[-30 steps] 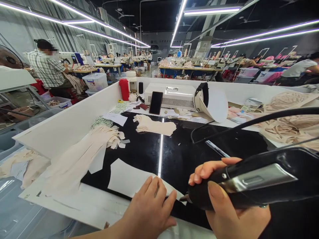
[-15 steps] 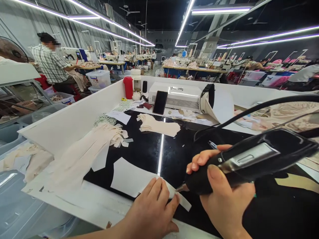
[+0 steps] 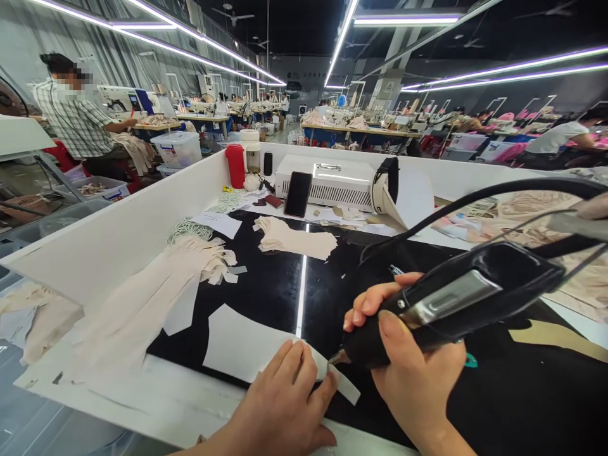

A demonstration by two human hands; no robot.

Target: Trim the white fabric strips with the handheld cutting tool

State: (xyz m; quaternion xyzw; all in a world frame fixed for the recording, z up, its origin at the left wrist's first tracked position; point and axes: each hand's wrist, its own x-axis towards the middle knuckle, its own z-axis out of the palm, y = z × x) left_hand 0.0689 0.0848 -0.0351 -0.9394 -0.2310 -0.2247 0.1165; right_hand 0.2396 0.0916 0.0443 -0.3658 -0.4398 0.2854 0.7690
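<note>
A flat white shaped piece (image 3: 242, 339), paper or fabric I cannot tell, lies on the black work surface with a narrow end toward the right. My left hand (image 3: 289, 386) holds it down, fingers across its upper edge and thumb near the narrow end. In my right hand (image 3: 408, 367) is a black corded hand tool (image 3: 451, 304), held at a slant. Its pointed metal tip touches or nearly touches the piece beside my left fingertips. Behind the piece lies a stack of cream fabric pieces (image 3: 297, 237), and a larger pile of cream fabric strips (image 3: 142, 291) spreads to the left.
White raised walls (image 3: 142, 196) border the table. At the back stand a phone (image 3: 297, 194), a white slotted box (image 3: 327, 180) and a red container (image 3: 234, 166). The tool's black cable (image 3: 498, 196) arcs over the right side. A person (image 3: 76, 117) works beyond the left wall.
The view has shifted slightly, so the table and hands appear a little further left. The tool's rear end has swung left in the picture; its tip stays by the white piece.
</note>
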